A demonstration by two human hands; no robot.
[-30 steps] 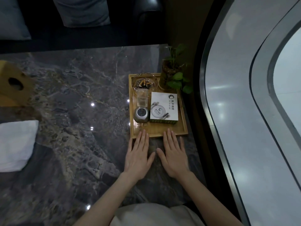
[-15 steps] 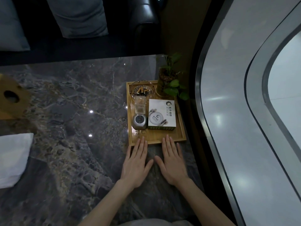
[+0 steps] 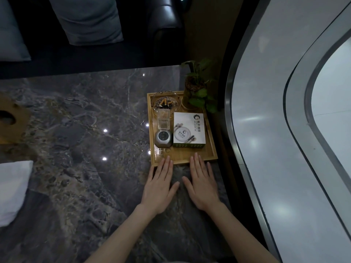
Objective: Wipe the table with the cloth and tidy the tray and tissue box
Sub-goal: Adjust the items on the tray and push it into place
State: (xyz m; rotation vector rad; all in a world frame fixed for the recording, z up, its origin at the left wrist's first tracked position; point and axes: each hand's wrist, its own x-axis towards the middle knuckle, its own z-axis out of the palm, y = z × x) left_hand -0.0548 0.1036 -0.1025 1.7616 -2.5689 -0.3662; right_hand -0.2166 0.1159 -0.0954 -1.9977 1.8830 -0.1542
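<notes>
A wooden tray (image 3: 212, 147) sits at the right end of the dark marble table (image 3: 79, 141). It carries a glass ashtray (image 3: 165, 103) with butts, a clear box, a grey metal gadget (image 3: 163, 138) and a white printed box (image 3: 189, 130). My left hand (image 3: 161, 185) and my right hand (image 3: 202, 183) lie flat on the table side by side, fingertips touching the tray's near edge, holding nothing. A white cloth (image 3: 13, 188) lies folded at the left edge. The wooden tissue box (image 3: 11, 118) stands at the far left, partly cut off.
A small potted plant (image 3: 198, 88) stands at the tray's far right corner. A dark sofa with grey cushions (image 3: 85, 19) runs behind the table. A curved glossy wall (image 3: 284, 149) closes off the right side right next to the tray.
The view has tilted up a little, so the table and tray sit lower in frame. Both hands stay flat at the tray's near edge.
</notes>
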